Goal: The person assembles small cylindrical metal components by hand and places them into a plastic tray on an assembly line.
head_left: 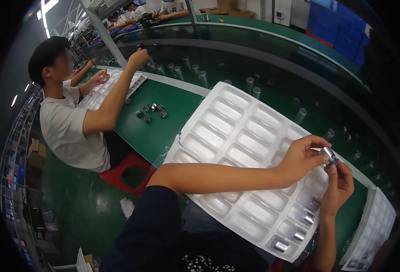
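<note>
Both my hands meet above the right side of a white moulded tray (250, 108). Between them is a small silver metal cylinder (327, 153) with a dark piece at its lower end. My left hand (305, 156) pinches the upper part of the cylinder between thumb and fingers. From below, my right hand (338, 185) grips the lower end, its fingers partly covering the dark piece. Several similar silver cylinders (280, 245) lie in compartments along the tray's near right edge. Other compartments further left hold nothing visible. My left forearm crosses over the tray.
Beyond the tray, several metal cylinders (249, 83) stand upright on a dark conveyor (272, 63). Small dark parts (162, 111) lie on the green table (141, 136). At left, a co-worker (73, 118) sits on a red stool beside another tray. More white trays (372, 231) are at right.
</note>
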`<control>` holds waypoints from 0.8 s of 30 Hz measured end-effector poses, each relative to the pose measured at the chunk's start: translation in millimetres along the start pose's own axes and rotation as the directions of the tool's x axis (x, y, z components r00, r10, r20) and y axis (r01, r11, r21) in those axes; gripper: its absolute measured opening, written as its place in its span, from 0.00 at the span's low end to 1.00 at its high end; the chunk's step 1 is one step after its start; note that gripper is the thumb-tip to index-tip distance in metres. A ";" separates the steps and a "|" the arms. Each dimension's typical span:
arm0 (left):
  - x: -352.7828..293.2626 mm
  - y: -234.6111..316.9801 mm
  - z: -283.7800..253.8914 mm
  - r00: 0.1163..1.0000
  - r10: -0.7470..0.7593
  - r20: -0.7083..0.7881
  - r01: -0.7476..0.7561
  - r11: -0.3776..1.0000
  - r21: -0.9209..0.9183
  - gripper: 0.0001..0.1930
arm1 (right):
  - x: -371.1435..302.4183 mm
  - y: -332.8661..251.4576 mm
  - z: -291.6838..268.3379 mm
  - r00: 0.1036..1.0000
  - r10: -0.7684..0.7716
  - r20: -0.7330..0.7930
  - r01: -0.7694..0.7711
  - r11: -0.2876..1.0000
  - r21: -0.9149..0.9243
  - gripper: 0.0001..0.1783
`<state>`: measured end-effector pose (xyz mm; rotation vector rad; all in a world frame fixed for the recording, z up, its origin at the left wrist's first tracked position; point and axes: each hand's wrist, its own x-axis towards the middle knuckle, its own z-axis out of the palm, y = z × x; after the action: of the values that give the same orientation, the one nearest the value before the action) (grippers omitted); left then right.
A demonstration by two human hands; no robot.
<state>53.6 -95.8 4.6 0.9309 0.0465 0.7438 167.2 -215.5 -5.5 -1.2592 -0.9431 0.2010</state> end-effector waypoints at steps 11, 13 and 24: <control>5.8 -2.9 -7.1 0.992 -0.043 0.118 0.023 0.986 0.165 0.16 | 7.3 -0.1 -23.2 0.977 0.194 0.092 -0.206 0.967 0.151 0.11; 5.7 -2.4 -7.9 0.994 -0.048 0.100 0.031 0.986 0.164 0.15 | 4.9 -3.5 -19.7 0.998 0.021 0.058 -0.022 0.999 0.024 0.11; 0.1 1.2 -4.3 0.981 -0.141 0.131 0.131 0.988 0.086 0.16 | 3.8 -18.5 -8.6 0.891 -0.439 0.115 0.447 0.805 -0.390 0.16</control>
<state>51.5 -92.3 2.9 1.0393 0.0180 0.5535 169.0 -225.8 12.4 -1.3719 -1.3158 -0.3773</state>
